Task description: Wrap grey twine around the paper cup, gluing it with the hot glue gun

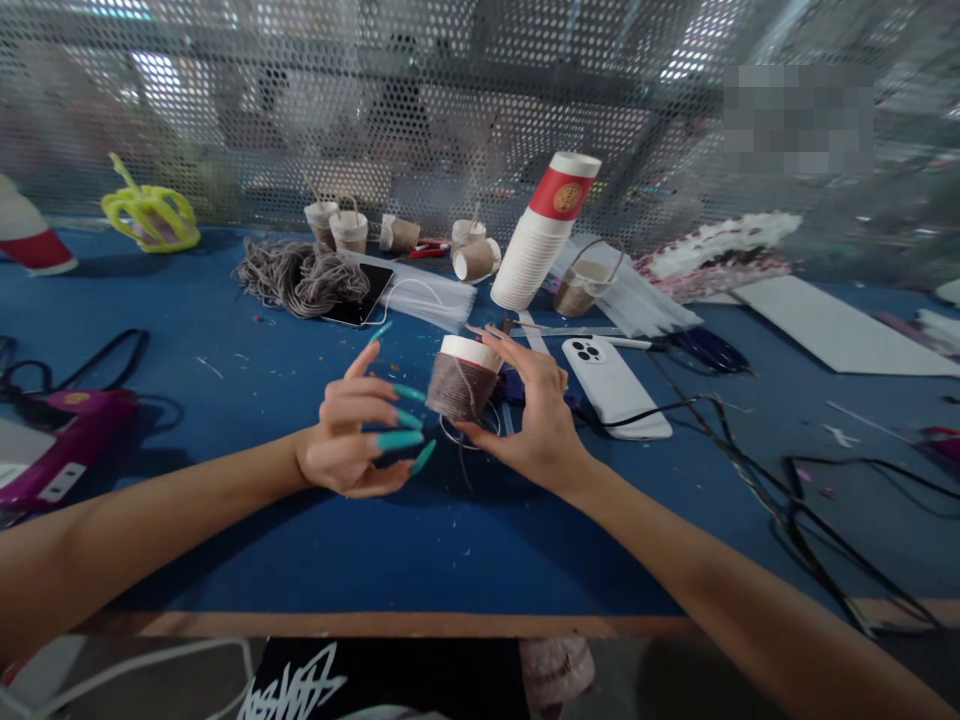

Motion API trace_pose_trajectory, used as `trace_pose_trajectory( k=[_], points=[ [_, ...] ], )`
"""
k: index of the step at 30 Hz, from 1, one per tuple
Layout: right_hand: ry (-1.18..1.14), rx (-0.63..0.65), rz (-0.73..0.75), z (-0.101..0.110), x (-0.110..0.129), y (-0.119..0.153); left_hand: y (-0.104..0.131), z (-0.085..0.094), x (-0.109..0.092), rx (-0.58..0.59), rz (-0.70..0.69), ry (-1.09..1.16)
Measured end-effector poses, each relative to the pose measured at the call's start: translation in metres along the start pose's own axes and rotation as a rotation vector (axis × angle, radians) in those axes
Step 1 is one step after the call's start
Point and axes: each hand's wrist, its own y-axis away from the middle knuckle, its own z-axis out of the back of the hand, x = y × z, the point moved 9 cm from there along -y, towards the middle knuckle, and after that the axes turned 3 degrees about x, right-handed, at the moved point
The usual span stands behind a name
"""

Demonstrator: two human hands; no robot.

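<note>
A paper cup (463, 385) is wound with grey-brown yarn, its white top band left bare. My right hand (541, 410) grips it from the right, fingers at the top and thumb at the base. Just left of the cup is my left hand (364, 430), its fingers apart with long turquoise nails and nothing visibly held. A loose yarn strand runs down the cup's side. Behind my left hand lies a bundle of grey yarn (296, 278), partly over a dark phone (364, 300).
A tall stack of paper cups (534, 250) leans behind the wrapped cup. A white phone (619, 390) and black cables (780, 500) lie to the right. A purple glue gun (71, 440) is at left. Small yarn-wrapped cups (350, 232) and a yellow basket-like object (154, 218) stand along the back.
</note>
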Motion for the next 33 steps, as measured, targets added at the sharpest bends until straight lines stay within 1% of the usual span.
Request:
trace_pose_trajectory(
  k=[1, 2, 3, 4, 6, 8, 9, 10, 11, 14, 15, 16, 18, 20, 22, 24, 26, 28, 31, 33],
  points=[
    [-0.01, 0.007, -0.016, -0.001, -0.003, 0.0, -0.005, 0.013, -0.013, -0.123, -0.141, 0.035],
    [-0.02, 0.01, -0.033, -0.002, -0.006, -0.001, -0.009, 0.019, -0.016, -0.173, -0.174, 0.075],
    [-0.033, 0.014, -0.048, -0.003, -0.009, -0.001, -0.013, 0.018, -0.016, -0.146, -0.163, 0.138],
    [-0.048, 0.015, -0.059, -0.003, -0.011, -0.001, -0.017, 0.014, -0.009, -0.083, -0.086, 0.202],
    [-0.082, 0.017, -0.074, -0.004, -0.015, -0.001, -0.018, 0.005, -0.008, 0.028, -0.044, 0.336],
    [-0.108, 0.015, -0.08, -0.005, -0.018, -0.001, -0.016, -0.001, -0.01, 0.113, -0.042, 0.392],
    [-0.117, 0.011, -0.081, -0.005, -0.019, -0.001, -0.015, -0.003, -0.009, 0.142, -0.026, 0.377],
    [-0.122, 0.004, -0.076, -0.005, -0.019, -0.002, -0.015, -0.005, -0.004, 0.156, 0.017, 0.33],
    [-0.125, -0.002, -0.066, -0.004, -0.019, -0.002, -0.014, -0.006, 0.003, 0.164, 0.092, 0.254],
    [-0.129, -0.023, -0.025, -0.002, -0.014, -0.002, -0.009, -0.005, 0.033, 0.161, 0.357, -0.054],
    [-0.128, -0.026, -0.011, -0.001, -0.012, -0.002, -0.008, -0.004, 0.039, 0.152, 0.405, -0.154],
    [-0.128, -0.028, 0.004, 0.0, -0.01, -0.002, -0.007, -0.002, 0.042, 0.144, 0.42, -0.239],
    [-0.133, -0.038, 0.046, 0.002, -0.004, -0.002, -0.005, -0.003, 0.043, 0.147, 0.404, -0.341],
    [-0.141, -0.058, 0.106, 0.006, 0.003, -0.001, -0.005, -0.007, 0.042, 0.183, 0.366, -0.367],
    [-0.138, -0.076, 0.153, 0.009, 0.008, 0.0, -0.006, -0.013, 0.037, 0.234, 0.302, -0.322],
    [-0.126, -0.064, 0.17, 0.009, 0.011, 0.001, -0.008, -0.02, 0.029, 0.3, 0.208, -0.22],
    [-0.149, -0.024, 0.172, 0.004, 0.013, 0.001, -0.01, -0.027, 0.02, 0.374, 0.126, -0.127],
    [-0.231, 0.039, 0.164, -0.004, 0.014, 0.002, -0.01, -0.032, 0.013, 0.414, 0.082, -0.08],
    [-0.384, 0.127, 0.132, -0.014, 0.011, 0.002, -0.011, -0.03, 0.011, 0.377, 0.089, -0.055],
    [-0.414, 0.128, 0.106, -0.012, 0.004, -0.001, -0.012, -0.025, 0.014, 0.313, 0.113, -0.066]
  ],
)
